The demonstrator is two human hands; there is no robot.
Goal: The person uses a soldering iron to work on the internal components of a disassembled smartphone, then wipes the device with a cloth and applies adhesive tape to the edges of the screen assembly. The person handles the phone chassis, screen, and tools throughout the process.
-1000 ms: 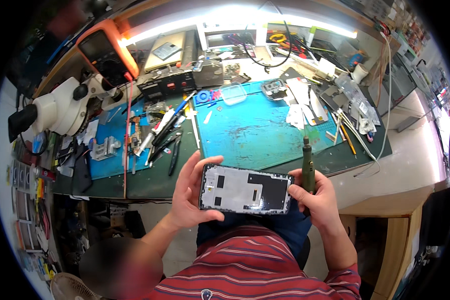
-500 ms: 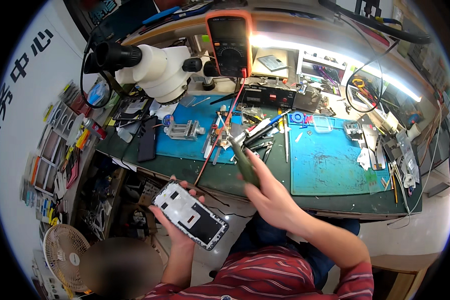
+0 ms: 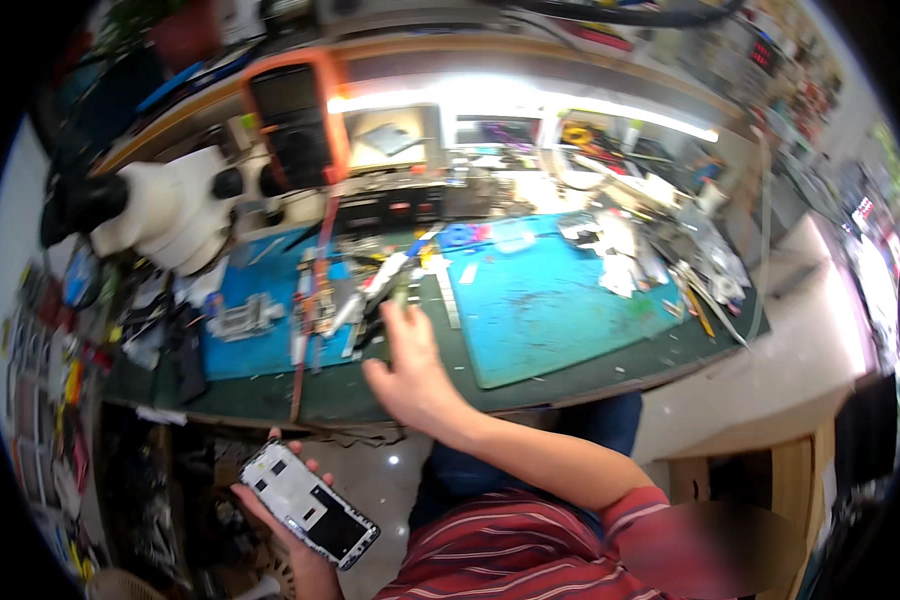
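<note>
Low at the left, below the bench edge, my left hand [image 3: 259, 505] holds a dark-rimmed phone frame [image 3: 292, 492] with a silver-and-black inner face up. My right hand [image 3: 410, 365] reaches over the bench, fingers apart, at a blurred pile of pens and tools [image 3: 368, 305]. A blurred green tool [image 3: 403, 295] is just beyond its fingertips; whether they touch cannot be seen clearly. A large cyan mat [image 3: 550, 320] lies right of the hand, and a smaller blue mat [image 3: 240, 350] with a metal clamp [image 3: 253, 318] lies to the left.
A white microscope [image 3: 165, 215] and an orange multimeter [image 3: 290, 120] stand at the back left. A light strip [image 3: 505, 100] runs along the shelf. Papers and loose parts [image 3: 620, 260] crowd the right. A pale side counter [image 3: 810, 320] and shelving [image 3: 50, 400] flank the bench.
My right hand has carried the green tool from beside the phone onto the bench pile and opened. My left hand has moved down-left with the phone frame. The view has shifted.
</note>
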